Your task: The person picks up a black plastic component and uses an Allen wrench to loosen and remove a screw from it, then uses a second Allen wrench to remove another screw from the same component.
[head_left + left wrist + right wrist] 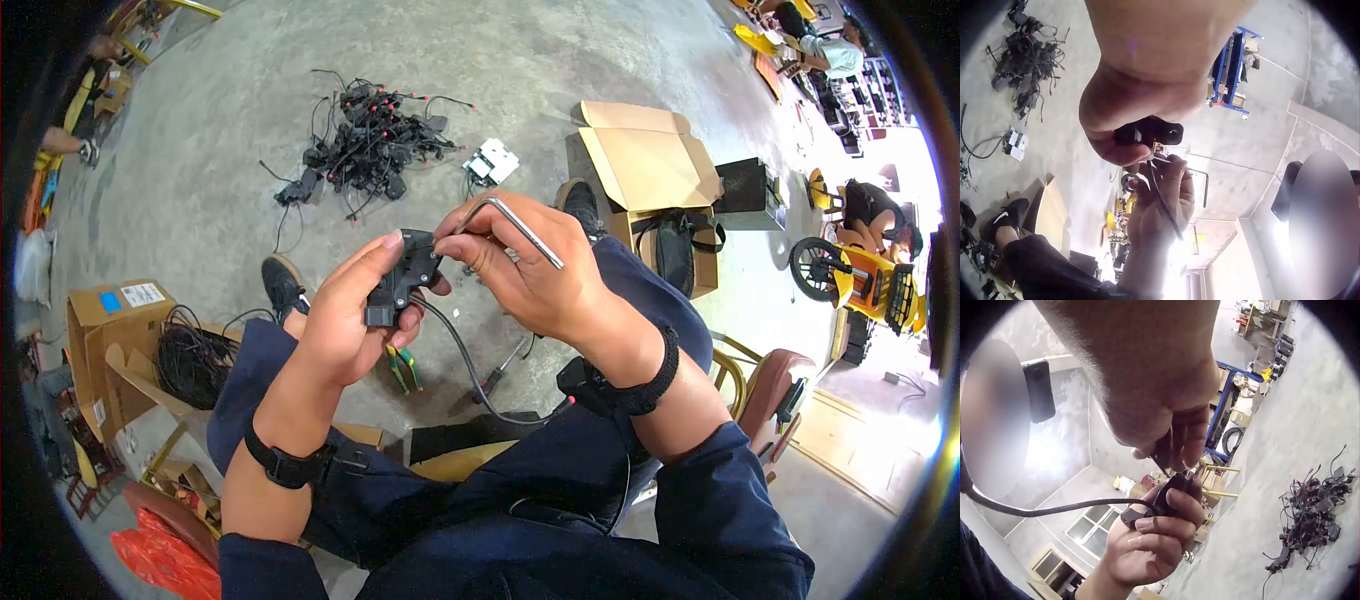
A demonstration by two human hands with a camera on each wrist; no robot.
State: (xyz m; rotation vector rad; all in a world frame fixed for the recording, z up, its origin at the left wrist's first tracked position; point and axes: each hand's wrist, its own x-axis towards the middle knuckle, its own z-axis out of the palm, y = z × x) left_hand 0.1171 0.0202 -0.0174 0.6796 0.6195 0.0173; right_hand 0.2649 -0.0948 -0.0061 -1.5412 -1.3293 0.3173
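My left hand (350,310) grips a small black switch housing (402,278) with a black cable (462,360) hanging from it toward my lap. My right hand (520,265) pinches a silver L-shaped hex key (525,230), its short end at the top of the housing. From the left wrist view the housing (1150,132) sits between thumb and fingers, with the right hand (1163,206) just behind it. In the right wrist view the left hand (1154,540) wraps the housing (1169,494) and the cable (1041,509) trails left.
A tangle of black wired parts (370,140) lies on the concrete floor ahead, beside a small white part (492,160). An open cardboard box (650,165) and a black bag (680,245) stand at right. Green-handled pliers (403,367) and a screwdriver (497,372) lie between my feet. Boxes (115,340) at left.
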